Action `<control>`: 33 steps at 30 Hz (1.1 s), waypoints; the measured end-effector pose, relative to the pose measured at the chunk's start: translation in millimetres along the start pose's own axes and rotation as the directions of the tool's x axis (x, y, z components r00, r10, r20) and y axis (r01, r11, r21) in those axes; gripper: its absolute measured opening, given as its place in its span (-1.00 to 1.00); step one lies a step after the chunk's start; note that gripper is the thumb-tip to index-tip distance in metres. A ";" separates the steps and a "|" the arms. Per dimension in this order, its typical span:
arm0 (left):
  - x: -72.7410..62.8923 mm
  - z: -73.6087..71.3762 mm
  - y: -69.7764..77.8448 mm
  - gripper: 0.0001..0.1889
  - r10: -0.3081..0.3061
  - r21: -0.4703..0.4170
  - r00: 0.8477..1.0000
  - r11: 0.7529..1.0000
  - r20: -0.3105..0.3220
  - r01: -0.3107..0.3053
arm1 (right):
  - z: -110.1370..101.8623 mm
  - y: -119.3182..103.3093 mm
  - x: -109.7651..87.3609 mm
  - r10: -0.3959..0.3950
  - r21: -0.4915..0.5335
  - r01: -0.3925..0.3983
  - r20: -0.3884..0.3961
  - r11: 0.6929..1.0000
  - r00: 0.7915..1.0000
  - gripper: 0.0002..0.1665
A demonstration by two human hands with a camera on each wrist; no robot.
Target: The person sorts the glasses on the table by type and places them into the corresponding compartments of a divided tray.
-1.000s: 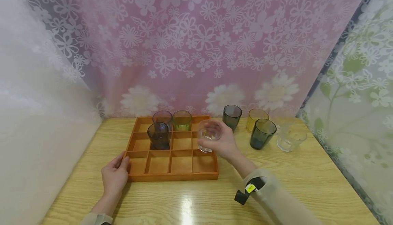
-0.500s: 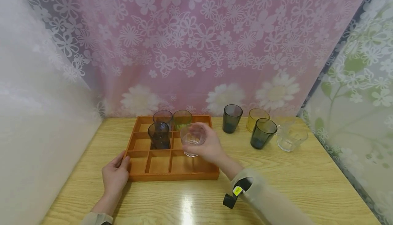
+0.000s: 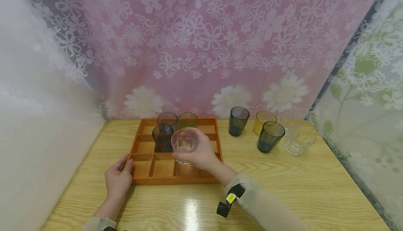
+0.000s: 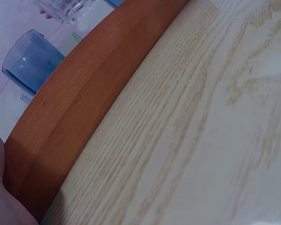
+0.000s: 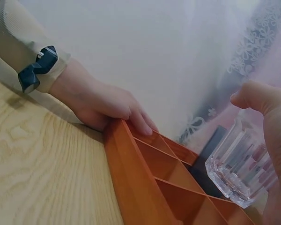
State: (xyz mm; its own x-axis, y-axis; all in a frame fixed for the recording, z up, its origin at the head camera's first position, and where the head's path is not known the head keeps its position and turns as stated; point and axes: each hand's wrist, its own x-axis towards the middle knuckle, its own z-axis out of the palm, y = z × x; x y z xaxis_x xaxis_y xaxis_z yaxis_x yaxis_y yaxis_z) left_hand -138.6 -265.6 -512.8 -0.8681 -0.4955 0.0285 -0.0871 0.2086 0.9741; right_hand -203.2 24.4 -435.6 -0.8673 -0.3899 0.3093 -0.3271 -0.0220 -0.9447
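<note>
In the head view my right hand (image 3: 201, 152) grips a clear faceted glass tumbler (image 3: 184, 145), thumb on the near side and fingers behind it. The tumbler is held over the middle of a wooden compartment tray (image 3: 154, 181), its base above the dividers in the right wrist view. My left hand (image 3: 118, 178) holds the tray's left wall near the front corner; in the right wrist view the left hand's fingers (image 5: 141, 123) reach over the rim. A dark tumbler (image 3: 160, 140) sits in the middle row, with a purplish tumbler (image 3: 165, 118) and a green tumbler (image 3: 188, 119) in the back row.
Right of the tray stand two dark grey tumblers (image 3: 238, 121) (image 3: 268, 140), a yellow tumbler (image 3: 262, 119) and clear glasses (image 3: 297, 143). A flowered pink curtain (image 3: 201, 49) hangs behind the wood-grain table (image 3: 283, 189).
My right hand has carried the clear tumbler leftward and slightly nearer, from the tray's right side to over its middle. The left hand has stayed at the tray's left wall.
</note>
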 end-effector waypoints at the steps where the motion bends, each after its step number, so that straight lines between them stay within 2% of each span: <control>1: 0.0 0.0 0.0 -0.57 0.000 -0.003 1.000 1.000 0.001 0.000 | 2.2 0.4 0.3 0.002 0.006 -0.002 0.004 1.000 1.000 -0.09; 11: -0.8 0.1 3.0 -0.58 0.002 -0.010 1.000 1.000 -0.003 -0.002 | 25.4 8.2 3.4 -0.003 0.095 -0.002 0.057 0.995 0.998 -0.09; 18: -1.2 -0.4 3.5 -0.59 0.007 -0.006 1.000 1.000 -0.001 -0.007 | 40.0 10.2 2.0 0.019 0.070 -0.024 0.067 0.997 0.998 -0.07; 25: 0.1 -0.5 1.1 -0.58 0.016 0.007 1.000 1.000 -0.004 -0.016 | 52.4 16.6 1.7 0.015 0.088 -0.023 0.089 0.996 0.996 -0.07; 33: 0.7 1.6 -0.7 -0.60 0.023 -0.002 0.999 1.000 -0.024 -0.023 | 61.4 21.2 1.3 -0.043 0.039 0.040 0.091 0.998 0.995 -0.06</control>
State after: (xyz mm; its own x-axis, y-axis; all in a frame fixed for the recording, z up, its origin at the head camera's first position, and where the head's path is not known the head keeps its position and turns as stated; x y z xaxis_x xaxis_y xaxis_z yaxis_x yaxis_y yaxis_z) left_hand -139.9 -264.8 -513.8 -0.8578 -0.5108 0.0566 -0.0658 0.2184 0.9736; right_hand -188.3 -33.1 -461.9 -0.8147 -0.4704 0.3390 -0.3469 -0.0732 -0.9351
